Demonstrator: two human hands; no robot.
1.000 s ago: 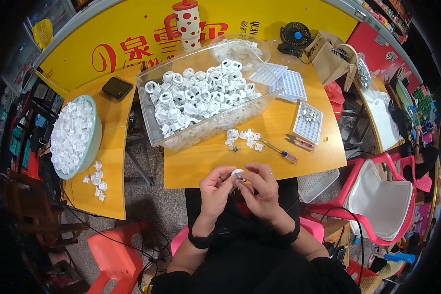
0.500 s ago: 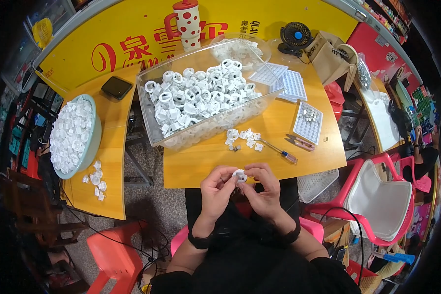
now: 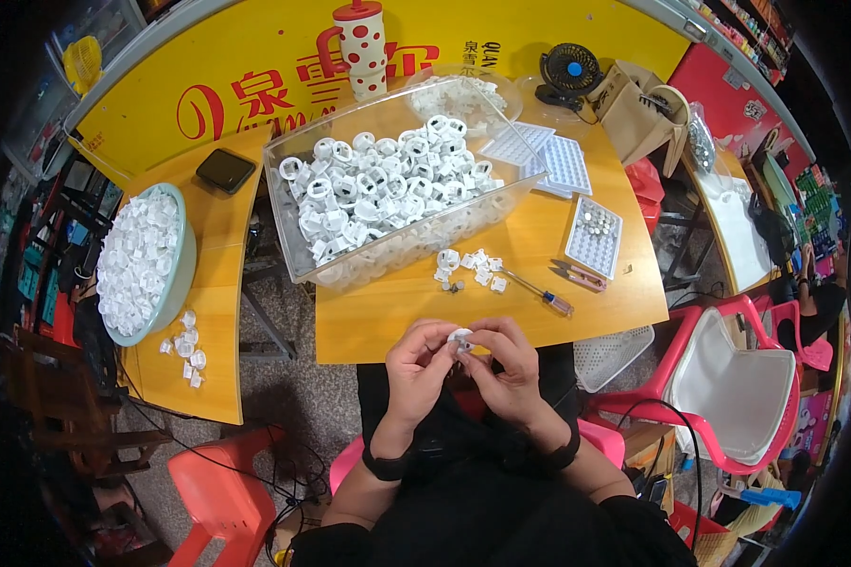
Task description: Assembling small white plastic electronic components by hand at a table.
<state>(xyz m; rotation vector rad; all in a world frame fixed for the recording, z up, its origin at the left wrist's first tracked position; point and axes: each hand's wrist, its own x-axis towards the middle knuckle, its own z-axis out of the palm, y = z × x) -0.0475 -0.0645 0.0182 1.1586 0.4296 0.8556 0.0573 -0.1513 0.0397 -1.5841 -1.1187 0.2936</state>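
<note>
Just beyond the near table edge, I hold a small round white plastic part (image 3: 460,336) between both hands. My left hand (image 3: 414,369) pinches its left side with thumb and bent fingers. My right hand (image 3: 507,367) grips the other side, thumb and forefinger meeting at the part. The fingers cover much of it. On the table beyond lie several loose white plastic pieces (image 3: 482,266) and a few small grey bits (image 3: 454,285). A screwdriver (image 3: 550,299) with a clear handle and a pair of nippers (image 3: 581,275) lie to their right.
A clear bin (image 3: 281,222) heaped with round white parts stands behind. White gridded trays (image 3: 569,168) and another tray (image 3: 584,257) holding small pieces sit at right. On the left table are a light-green basin (image 3: 182,274) of white pieces and a black box (image 3: 225,170).
The white part has tilted slightly between my fingers, and my right fingers have shifted a little left over it. Nothing on the tables has moved.
</note>
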